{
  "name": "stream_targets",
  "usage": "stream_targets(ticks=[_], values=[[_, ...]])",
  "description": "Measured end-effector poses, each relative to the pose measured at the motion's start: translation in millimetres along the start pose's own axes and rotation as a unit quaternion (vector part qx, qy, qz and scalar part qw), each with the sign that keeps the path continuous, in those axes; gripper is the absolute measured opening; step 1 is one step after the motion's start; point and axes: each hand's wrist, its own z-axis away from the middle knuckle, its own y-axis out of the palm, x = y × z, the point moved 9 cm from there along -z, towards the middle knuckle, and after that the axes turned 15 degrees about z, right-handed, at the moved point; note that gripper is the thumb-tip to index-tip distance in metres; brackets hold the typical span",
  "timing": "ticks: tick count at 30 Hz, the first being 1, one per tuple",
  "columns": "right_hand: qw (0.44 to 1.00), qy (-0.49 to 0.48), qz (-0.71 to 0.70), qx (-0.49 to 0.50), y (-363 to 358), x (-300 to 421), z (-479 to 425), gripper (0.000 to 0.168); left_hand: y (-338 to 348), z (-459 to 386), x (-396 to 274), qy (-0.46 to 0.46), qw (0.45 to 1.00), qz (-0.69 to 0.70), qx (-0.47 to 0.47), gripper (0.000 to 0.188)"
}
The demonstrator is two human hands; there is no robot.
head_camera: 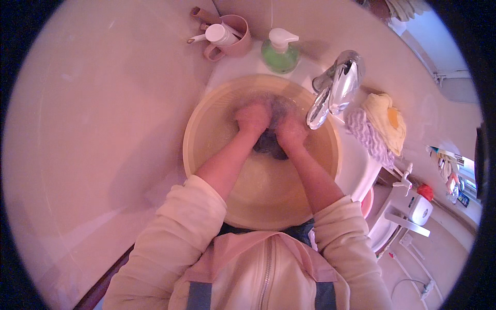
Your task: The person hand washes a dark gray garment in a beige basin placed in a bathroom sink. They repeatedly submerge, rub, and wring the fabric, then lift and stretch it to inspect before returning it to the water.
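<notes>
Before me a large yellow plastic basin rests on a white washbasin, with cloudy water in it. Both of my hands are down in the basin, somewhat blurred. Dark wet cloth lies between and below them. My left hand is closed at the cloth's left side, and my right hand is closed at its right side, a short way apart. Their fingertips are hidden by blur and water. The sleeves are pushed up to the forearms.
A chrome faucet reaches over the basin's upper right rim. Behind the basin stand a green soap pump bottle and a pink mug with a white tube and other items. Yellow and purple cloths lie at right. A tiled wall is left.
</notes>
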Motion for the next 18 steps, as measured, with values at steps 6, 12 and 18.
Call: stream_targets(ticks=[6,12,18], values=[[0.911,0.124,-0.323,0.224,4.6,-13.6,11.2,0.038,-31.7,11.5,-2.3,0.003,0.980,0.199,-0.020,0.040],[0.953,-0.258,0.005,0.160,-65.5,36.6,61.9,0.047,-56.5,78.5,-11.6,0.099,0.992,0.059,0.054,0.038],[0.944,-0.243,0.217,0.046,-63.3,8.6,79.4,0.056,-48.2,93.7,-14.4,0.135,0.989,-0.046,0.029,0.038]])
